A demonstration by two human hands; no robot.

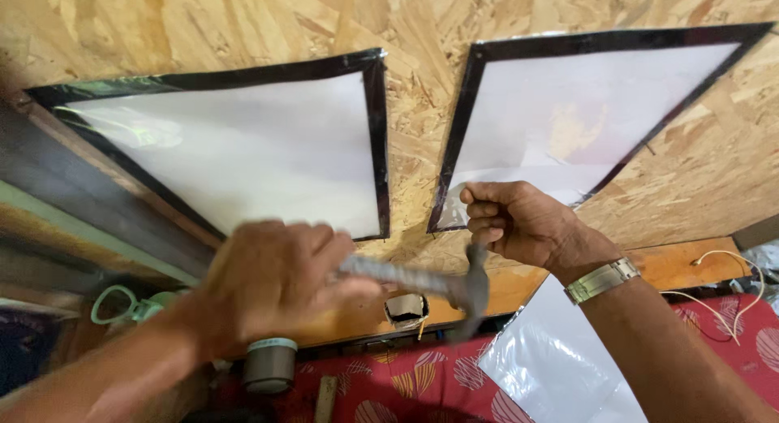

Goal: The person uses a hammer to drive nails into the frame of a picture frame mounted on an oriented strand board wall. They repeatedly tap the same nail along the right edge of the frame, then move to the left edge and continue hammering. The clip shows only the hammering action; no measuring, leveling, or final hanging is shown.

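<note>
Left hand (272, 281), nearest the camera and blurred, is wrapping its fingers tight around the handle of a hammer (422, 287). The handle is showing pale grey with a ribbed or banded look; the head, dark grey metal, is sitting at the right end and hanging just below the other fist. The blur is too heavy to tell claw from face with any certainty.

Right hand (515, 222), with a metal watch (602, 280) on the wrist, is curling into a closed fist, fingertips pressed together against the lower corner of the right-hand sheet; it is probably pinching something small there, but nothing is showing between the fingers.

Behind the hands, two white sheets edged in black tape are lying flat against a chipboard wall (422, 114): the left sheet (260, 155) and the right sheet (584, 114), set just beside each other with a strip of board between.

Below, a red patterned cloth (422, 386) is carrying a clear plastic sheet (552, 366) and a small grey cylinder (269, 364). A pale cord (734, 297) is trailing at far right.
</note>
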